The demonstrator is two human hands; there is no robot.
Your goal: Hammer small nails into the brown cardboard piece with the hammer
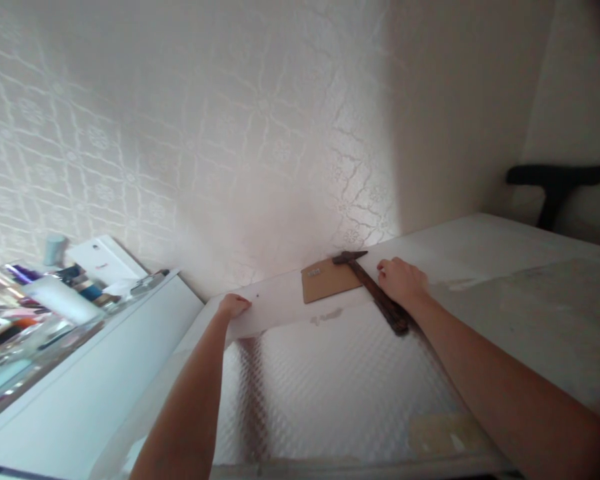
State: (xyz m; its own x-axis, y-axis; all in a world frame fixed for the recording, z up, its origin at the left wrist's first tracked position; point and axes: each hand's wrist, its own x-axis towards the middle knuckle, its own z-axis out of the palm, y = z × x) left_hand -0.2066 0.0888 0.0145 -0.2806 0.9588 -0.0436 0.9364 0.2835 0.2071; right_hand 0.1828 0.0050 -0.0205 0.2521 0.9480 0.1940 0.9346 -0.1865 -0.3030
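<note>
A long white board lies along the foot of the patterned wall, across the back of a white table top. My left hand is closed over the board's left end. My right hand rests on the board further right, fingers curled down on it, next to a dark wooden-handled hammer that lies slanted over the board. A small brown cardboard piece lies flat on the board just left of the hammer's head.
A textured translucent sheet covers the table in front of the board. At the left stands a white shelf crowded with bottles and tubes. A black chair back shows at the far right.
</note>
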